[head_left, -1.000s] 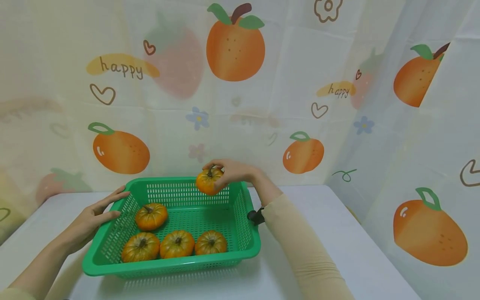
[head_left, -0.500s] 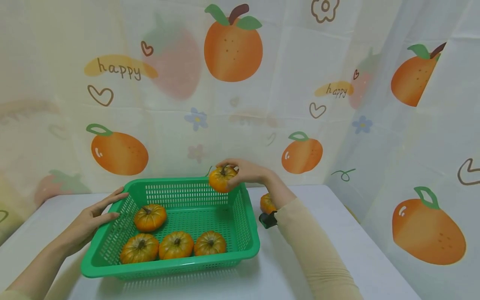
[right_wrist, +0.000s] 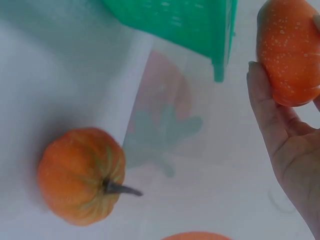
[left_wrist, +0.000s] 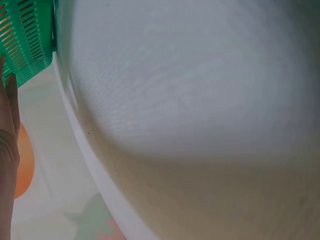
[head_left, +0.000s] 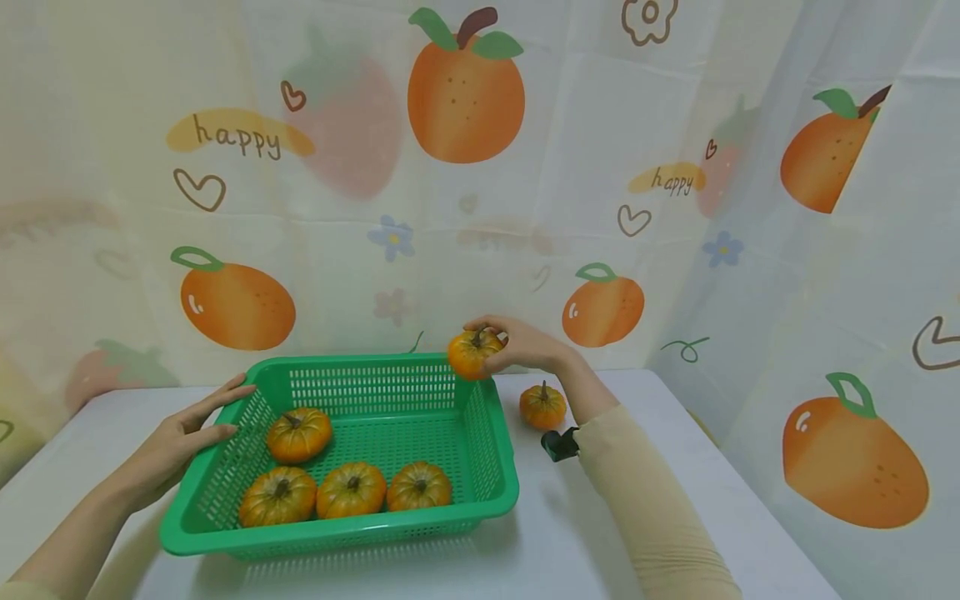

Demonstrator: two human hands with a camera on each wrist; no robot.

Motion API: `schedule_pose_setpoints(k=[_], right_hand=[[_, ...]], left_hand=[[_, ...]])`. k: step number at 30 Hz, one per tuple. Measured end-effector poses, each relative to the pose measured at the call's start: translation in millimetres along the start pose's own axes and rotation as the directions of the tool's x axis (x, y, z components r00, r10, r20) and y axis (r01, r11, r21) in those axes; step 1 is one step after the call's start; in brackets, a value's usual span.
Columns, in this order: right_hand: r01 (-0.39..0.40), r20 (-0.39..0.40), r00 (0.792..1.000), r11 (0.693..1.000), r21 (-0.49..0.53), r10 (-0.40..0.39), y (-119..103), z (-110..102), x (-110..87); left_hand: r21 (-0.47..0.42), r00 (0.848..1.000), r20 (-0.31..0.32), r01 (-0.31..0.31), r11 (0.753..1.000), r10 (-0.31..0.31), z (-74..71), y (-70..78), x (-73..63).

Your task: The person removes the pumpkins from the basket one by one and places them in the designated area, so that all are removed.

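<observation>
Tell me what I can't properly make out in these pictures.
Head: lower parts of the three near pumpkins, hidden by the basket.
Head: dark object beside the right sleeve, too small to identify.
Left wrist: part of the left hand, cut off by the left edge.
Right wrist: part of the held pumpkin, cut off by the right edge.

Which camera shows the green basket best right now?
The head view: it shows the green basket nearly whole, with four pumpkins inside and the left hand at its rim. The left wrist view catches only a slotted part, upper left; the right wrist view, a cropped part along the top.
</observation>
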State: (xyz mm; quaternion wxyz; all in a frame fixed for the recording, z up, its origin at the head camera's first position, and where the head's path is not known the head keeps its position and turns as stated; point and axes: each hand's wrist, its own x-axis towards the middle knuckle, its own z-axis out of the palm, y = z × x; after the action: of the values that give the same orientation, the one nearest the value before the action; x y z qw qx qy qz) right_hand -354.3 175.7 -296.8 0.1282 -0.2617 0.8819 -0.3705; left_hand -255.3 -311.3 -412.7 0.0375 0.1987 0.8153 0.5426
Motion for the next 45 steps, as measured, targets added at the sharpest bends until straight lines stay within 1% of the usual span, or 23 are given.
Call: schedule_pose_setpoints(k=[3,9,12,17,22,27,32,35,38,42,45], right_hand=[[-0.026,-0.023,0.999,1.0,0.005,0.026,4.8,-3.2,-4.7],[-0.05,-0.077,0.996,0.999,0.016,0.051,15.8,-7.9,-13.3],[-0.062,-0.101,0.993,0.998,0.026,0.065,21.6,-10.9,-17.8],[-0.075,-0.13,0.988,0.996,0.053,0.081,29.1,-16.8,-26.6],[-0.09,-0.174,0.98,0.995,0.052,0.098,38.8,-21.4,-34.4],[-0.108,-0.217,0.969,0.993,0.043,0.115,48.8,-24.4,-41.8],[-0.119,-0.25,0.959,0.99,0.07,0.133,59.0,-26.3,-50.0],[-0.129,-0.265,0.952,0.987,0.095,0.15,66.1,-27.7,-55.6],[-0.155,-0.287,0.941,0.982,0.11,0.18,72.6,-28.7,-60.7],[-0.184,-0.315,0.924,0.975,0.124,0.215,80.7,-29.0,-66.1],[-0.197,-0.335,0.914,0.972,0.126,0.228,88.6,-28.2,-69.0]], left_hand=[[0.01,1.0,0.01,-0.024,1.0,0.024,-0.5,-0.3,0.2],[0.009,0.999,0.012,-0.037,0.999,0.036,0.0,0.6,-0.3],[0.009,0.999,0.013,-0.052,0.999,0.052,-0.1,-0.5,-0.2],[0.0,0.998,0.017,-0.053,0.999,0.053,-0.1,-0.9,0.1],[0.001,0.998,0.015,-0.055,0.999,0.055,-0.7,-1.2,0.1],[-0.003,0.998,0.015,-0.055,0.998,0.055,-0.1,-0.4,-0.2],[-0.015,1.0,-0.007,-0.01,1.0,0.01,0.8,0.8,-0.1],[-0.009,1.0,-0.005,-0.017,1.0,0.017,0.5,0.4,-0.2],[0.0,1.0,0.004,-0.031,1.0,0.031,0.3,-0.3,-0.7],[-0.002,1.0,0.0,-0.023,1.0,0.023,0.7,-0.8,-0.7],[0.0,0.999,0.003,-0.033,0.999,0.033,0.3,-1.5,0.0]])
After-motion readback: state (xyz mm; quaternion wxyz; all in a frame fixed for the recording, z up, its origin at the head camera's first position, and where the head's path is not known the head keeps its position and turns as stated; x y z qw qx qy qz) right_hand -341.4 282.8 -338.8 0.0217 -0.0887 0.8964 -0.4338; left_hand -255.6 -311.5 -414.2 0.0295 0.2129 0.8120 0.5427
